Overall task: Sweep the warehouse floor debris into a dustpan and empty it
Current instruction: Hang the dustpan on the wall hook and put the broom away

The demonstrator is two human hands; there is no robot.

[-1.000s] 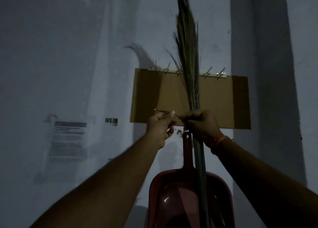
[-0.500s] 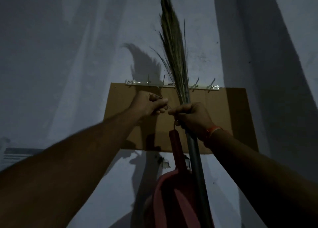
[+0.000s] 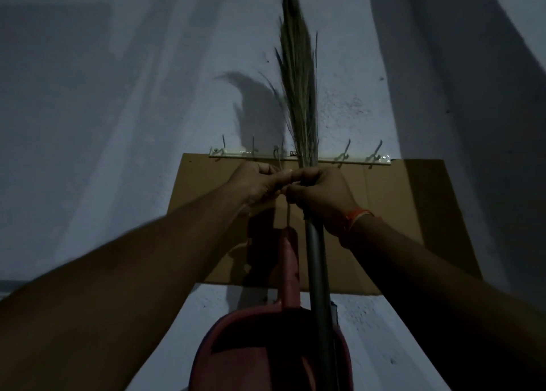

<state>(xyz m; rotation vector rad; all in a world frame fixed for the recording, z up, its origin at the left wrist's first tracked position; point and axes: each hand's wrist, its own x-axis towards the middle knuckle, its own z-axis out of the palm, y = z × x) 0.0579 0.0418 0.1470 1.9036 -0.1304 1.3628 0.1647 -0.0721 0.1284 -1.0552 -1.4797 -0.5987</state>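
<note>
A grass broom (image 3: 298, 89) points bristles-up against the wall, its grey handle (image 3: 317, 272) running down to the bottom edge. My right hand (image 3: 320, 194) grips the broom where bristles meet handle. A red dustpan (image 3: 283, 340) hangs below on a thin string (image 3: 288, 213). My left hand (image 3: 257, 183) pinches that string just under a white hook rail (image 3: 298, 157), fingertips touching my right hand. The string loops up towards a hook (image 3: 277, 151).
A brown cardboard sheet (image 3: 399, 213) is fixed to the pale wall behind the hands, under the hook rail with several metal hooks. A dark shadowed strip (image 3: 472, 124) runs down the wall at the right. The light is dim.
Both hands have risen with the broom and dustpan towards the hook rail. My left hand has closed in on my right, and the string now reaches a hook.
</note>
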